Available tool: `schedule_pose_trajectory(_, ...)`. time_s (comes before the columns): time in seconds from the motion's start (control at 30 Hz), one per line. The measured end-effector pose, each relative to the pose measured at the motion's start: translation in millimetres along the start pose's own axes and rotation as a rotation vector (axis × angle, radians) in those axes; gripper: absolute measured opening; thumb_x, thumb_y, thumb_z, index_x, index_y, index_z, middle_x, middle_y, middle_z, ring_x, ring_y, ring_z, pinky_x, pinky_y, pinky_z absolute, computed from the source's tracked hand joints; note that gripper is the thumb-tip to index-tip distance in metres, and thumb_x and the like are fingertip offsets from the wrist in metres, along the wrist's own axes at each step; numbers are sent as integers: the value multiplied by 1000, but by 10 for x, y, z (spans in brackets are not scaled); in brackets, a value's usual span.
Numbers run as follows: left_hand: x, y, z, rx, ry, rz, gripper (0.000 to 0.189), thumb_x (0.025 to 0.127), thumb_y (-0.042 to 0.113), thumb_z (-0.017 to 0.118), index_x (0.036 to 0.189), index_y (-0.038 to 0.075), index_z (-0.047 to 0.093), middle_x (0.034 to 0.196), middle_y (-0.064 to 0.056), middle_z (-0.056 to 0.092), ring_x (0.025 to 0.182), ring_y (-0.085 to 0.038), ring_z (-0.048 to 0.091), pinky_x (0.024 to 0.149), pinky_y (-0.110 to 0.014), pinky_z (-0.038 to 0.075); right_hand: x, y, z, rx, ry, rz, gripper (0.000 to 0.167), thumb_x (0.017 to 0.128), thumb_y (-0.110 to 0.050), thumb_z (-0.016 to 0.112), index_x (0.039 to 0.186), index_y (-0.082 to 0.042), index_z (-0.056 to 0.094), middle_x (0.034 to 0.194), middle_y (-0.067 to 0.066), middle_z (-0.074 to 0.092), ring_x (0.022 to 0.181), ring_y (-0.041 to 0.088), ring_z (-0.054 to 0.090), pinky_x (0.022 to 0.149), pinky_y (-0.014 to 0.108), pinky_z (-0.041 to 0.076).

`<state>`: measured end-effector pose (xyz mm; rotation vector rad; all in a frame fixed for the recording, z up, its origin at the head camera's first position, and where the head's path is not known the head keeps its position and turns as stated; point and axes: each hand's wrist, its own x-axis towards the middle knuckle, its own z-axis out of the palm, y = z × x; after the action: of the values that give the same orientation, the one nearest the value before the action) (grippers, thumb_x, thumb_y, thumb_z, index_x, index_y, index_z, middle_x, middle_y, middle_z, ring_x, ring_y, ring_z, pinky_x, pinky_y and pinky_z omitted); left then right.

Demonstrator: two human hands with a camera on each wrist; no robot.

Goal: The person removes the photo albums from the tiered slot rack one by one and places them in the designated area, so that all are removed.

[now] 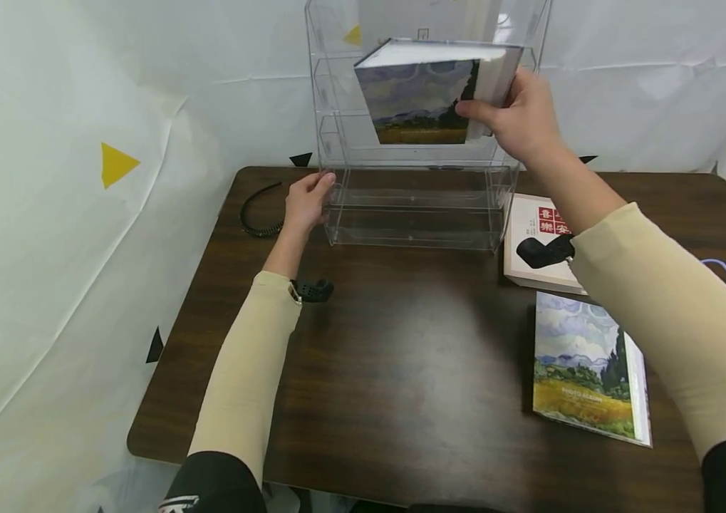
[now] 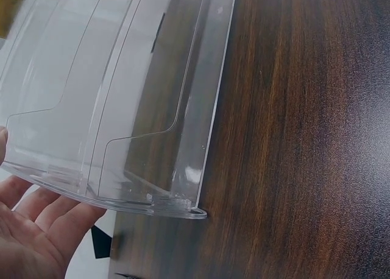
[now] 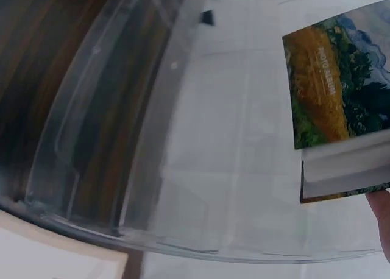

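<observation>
A thick photo album with a painted landscape cover (image 1: 420,100) is gripped at its edge by the right hand (image 1: 519,117), with the thumb curled over the front. It is held up in the air, tilted, just in front of the upper pockets of the tall clear plastic rack (image 1: 414,206). The left hand (image 1: 308,199) is laid flat against the rack's lower side wall, fingers straight and nothing held, so the rack seems to be kept steady.

The step in hand looks like the album being put into one of the rack's pockets. For the next move, the album would likely need to be turned straight and lowered behind a pocket's front lip while the rack is kept steady.

Below the right arm, on the dark wooden counter (image 1: 401,356), a second album with the same painted cover (image 1: 587,370) is lying flat. The words "PHOTO ALBUM" can be read on the held album in the right wrist view. A white book with red squares and signs (image 1: 538,239) is lying under the right forearm; its signs are too small to be read surely. A black coiled cable (image 1: 256,214) is seen just left of the left hand.
</observation>
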<state>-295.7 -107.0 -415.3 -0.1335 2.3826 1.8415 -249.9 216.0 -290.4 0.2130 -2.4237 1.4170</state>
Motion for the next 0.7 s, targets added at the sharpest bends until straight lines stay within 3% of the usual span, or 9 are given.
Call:
schedule_pose_trajectory(0.13,-2,0,11,12,-1,3,54,95,46,61,138,12,58,134,-10,58,120,-22,55,84,-44,56,-105,-92,-145,173,60,-59,39,85,-8,77,123,-10,66,118,3,68,113,14,62,99,31,46)
schedule_pose_trajectory(0.2,-4,-6,20,22,-2,8,54,96,46,61,138,12,58,133,-10,58,119,-22,55,84,-43,56,-204,-127,-223,264,73,-42,39,86,-6,76,123,-10,66,117,3,69,113,15,62,100,32,46)
schedule_pose_trajectory(0.27,-3,-14,28,32,-1,18,53,97,45,60,138,12,58,132,-11,59,117,-22,56,83,-43,57,-327,-144,-291,339,62,-9,37,86,-7,76,122,-9,65,115,4,69,112,17,63,97,32,48)
schedule_pose_trajectory(0.4,6,-31,35,44,6,29,53,97,46,60,138,12,58,129,-10,60,114,-21,57,81,-43,57,-627,-115,-370,463,-9,165,32,87,-10,76,115,-6,63,106,4,70,102,16,65,81,24,52)
schedule_pose_trajectory(0.5,12,-35,31,49,10,26,54,96,47,59,138,13,58,128,-10,61,113,-21,57,80,-42,57,-891,-21,-345,419,-90,333,36,89,-19,76,118,-4,60,102,-2,69,92,13,62,68,23,48)
schedule_pose_trajectory(0.6,19,-34,26,54,8,25,54,96,48,59,138,13,58,129,-10,60,114,-22,56,81,-42,57,-1179,144,-263,312,-208,467,48,92,-30,71,127,-2,55,102,-9,68,91,7,62,70,24,52)
schedule_pose_trajectory(0.7,26,-34,15,50,7,22,53,97,47,59,138,13,58,130,-10,60,116,-24,56,82,-43,57,-1462,354,-145,243,-321,570,52,94,-37,68,124,3,54,95,-8,68,86,8,66,71,29,56)
